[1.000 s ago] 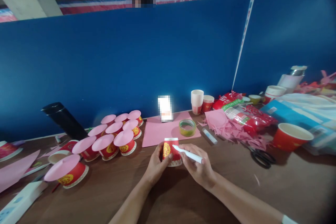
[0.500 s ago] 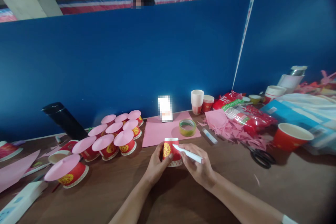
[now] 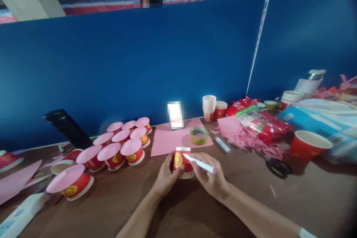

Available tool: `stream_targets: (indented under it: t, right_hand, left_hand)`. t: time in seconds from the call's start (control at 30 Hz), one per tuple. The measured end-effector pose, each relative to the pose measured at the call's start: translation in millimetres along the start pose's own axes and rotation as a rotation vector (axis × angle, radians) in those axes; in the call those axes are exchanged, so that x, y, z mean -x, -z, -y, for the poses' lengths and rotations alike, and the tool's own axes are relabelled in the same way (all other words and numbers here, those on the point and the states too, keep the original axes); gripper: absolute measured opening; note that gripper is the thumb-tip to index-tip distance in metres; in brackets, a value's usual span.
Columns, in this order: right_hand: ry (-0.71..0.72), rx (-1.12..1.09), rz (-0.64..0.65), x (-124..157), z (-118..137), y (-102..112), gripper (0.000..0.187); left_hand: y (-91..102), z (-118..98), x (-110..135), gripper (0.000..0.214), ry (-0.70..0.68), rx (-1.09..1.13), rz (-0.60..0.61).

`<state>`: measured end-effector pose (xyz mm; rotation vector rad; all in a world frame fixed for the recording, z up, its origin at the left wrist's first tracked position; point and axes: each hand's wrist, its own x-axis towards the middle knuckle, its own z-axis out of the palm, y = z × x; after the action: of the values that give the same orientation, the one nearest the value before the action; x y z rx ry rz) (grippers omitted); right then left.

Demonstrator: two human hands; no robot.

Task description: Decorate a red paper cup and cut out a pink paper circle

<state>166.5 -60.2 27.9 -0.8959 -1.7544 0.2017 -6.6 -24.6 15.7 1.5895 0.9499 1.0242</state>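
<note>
A red paper cup with a gold emblem is upside down at the table's middle, a zigzag pattern along its white lower rim. My left hand is closed round its left side, the thumb across the front. In my right hand is a white marker pen, gripped like a pencil, its tip at the cup's upper right side. Just behind lies a pink paper sheet, bearing a roll of tape and a bright, blurred-out upright thing. A glue stick lies to the right.
Several cups with pink cone tops stand at left, by a black flask. To the right are scissors, pink paper scraps, a red-wrapped cup pack and a large red cup. A blue partition rises behind.
The cup has shifted very slightly right and down in my left hand. My right hand and the marker pen stay in nearly the same place.
</note>
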Motion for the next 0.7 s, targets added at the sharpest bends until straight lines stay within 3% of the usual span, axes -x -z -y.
stream_targets:
  t: [0.7]
  right_hand:
    - [0.002,0.032,-0.011,-2.0,1.3,0.7,0.018]
  left_hand:
    - [-1.9,-0.8,-1.3,0.050,0.027,0.118,-0.058]
